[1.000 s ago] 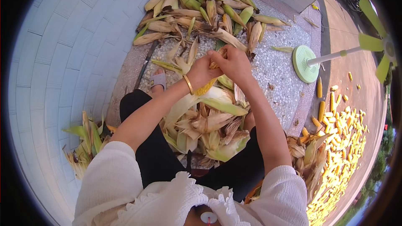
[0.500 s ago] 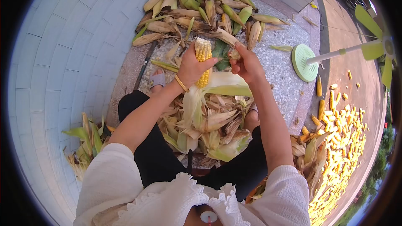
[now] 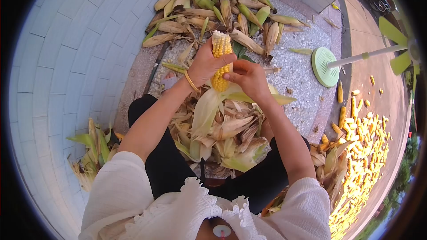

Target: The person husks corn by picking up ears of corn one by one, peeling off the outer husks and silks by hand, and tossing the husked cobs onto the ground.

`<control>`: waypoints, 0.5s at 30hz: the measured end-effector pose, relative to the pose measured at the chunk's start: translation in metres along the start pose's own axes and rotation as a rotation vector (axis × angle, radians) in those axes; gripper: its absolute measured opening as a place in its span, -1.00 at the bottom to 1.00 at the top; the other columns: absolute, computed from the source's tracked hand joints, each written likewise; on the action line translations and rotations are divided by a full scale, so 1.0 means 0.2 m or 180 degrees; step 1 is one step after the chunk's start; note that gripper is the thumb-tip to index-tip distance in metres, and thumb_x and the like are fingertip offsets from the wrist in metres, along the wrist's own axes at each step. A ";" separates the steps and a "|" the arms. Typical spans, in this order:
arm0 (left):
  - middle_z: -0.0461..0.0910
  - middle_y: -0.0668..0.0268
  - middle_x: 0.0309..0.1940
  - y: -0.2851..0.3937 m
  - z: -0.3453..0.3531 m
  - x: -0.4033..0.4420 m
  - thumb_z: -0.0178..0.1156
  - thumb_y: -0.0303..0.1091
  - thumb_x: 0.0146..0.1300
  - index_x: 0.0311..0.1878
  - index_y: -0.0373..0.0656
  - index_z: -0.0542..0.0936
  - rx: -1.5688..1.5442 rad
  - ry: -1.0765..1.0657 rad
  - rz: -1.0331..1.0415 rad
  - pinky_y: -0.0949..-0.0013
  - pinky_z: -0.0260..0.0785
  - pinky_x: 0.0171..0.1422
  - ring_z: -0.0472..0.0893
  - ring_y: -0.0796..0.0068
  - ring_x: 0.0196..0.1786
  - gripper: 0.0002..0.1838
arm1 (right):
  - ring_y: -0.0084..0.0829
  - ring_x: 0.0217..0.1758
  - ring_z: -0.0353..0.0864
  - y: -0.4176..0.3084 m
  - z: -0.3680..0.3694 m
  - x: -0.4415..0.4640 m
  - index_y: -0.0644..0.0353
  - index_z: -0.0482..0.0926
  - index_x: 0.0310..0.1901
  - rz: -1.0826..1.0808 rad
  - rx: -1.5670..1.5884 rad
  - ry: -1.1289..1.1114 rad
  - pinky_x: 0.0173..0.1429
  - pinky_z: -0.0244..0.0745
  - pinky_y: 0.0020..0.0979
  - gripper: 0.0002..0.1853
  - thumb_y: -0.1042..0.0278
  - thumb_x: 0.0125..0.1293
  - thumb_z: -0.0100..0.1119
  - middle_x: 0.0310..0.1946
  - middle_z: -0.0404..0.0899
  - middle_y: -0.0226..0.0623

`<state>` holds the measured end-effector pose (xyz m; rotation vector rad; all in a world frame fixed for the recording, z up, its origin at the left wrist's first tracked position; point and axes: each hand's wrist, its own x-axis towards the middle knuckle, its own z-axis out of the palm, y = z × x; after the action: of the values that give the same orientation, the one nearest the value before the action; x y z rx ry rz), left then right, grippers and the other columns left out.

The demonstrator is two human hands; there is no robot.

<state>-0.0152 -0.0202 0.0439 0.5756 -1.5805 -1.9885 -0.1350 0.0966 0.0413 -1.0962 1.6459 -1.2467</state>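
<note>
A peeled ear of corn (image 3: 221, 46) stands upright before me, its yellow kernels bare and its pale tip pointing away. My left hand (image 3: 207, 64) is closed around its left side, thumb across the front. On the lower right of the ear, my right hand (image 3: 251, 79) is closed, thumb pressed on the kernels and its other fingers hidden behind. Pale green husk leaves (image 3: 207, 111) hang below the ear's base. Under them, between my legs, lies a heap of stripped dry husks (image 3: 233, 129).
Unpeeled ears (image 3: 204, 4) are piled on the speckled floor ahead. A green-based fan (image 3: 326, 66) stands at the right. Many peeled cobs (image 3: 364, 151) cover the ground beyond it. A tiled wall (image 3: 66, 62) rises at the left, with husks (image 3: 95, 146) beside it.
My right hand has come left and down from beside the ear onto its lower part. The small pale bit seen in its fingers no longer shows. My left hand keeps its grip.
</note>
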 end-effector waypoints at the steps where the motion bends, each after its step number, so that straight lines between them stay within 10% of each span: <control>1: 0.47 0.38 -0.20 -0.01 0.00 0.00 0.42 -0.21 0.05 0.05 -0.24 0.38 -0.0005 0.0003 -0.0019 0.46 0.38 -0.03 0.47 0.60 -0.18 -0.42 | -0.36 -0.39 0.66 0.00 0.01 -0.02 0.36 0.61 -0.32 -0.0085 0.0240 0.0158 -0.24 0.51 -0.41 -0.66 0.27 -0.03 0.46 -0.50 0.63 -0.17; 15: 0.55 0.33 -0.23 -0.04 0.02 0.00 0.38 -0.32 0.11 0.13 -0.24 0.35 0.0576 -0.0142 0.0201 0.42 0.43 0.00 0.56 0.52 -0.16 -0.43 | -0.32 -0.58 0.56 -0.01 -0.06 -0.04 0.30 0.58 -0.43 -0.0698 -0.1397 0.0126 -0.42 0.42 -0.37 -0.81 0.37 0.04 0.35 -0.59 0.58 -0.17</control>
<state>-0.0179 -0.0157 0.0361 0.5465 -1.7961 -1.8360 -0.1425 0.1069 0.0471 -1.5607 1.9250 -1.0683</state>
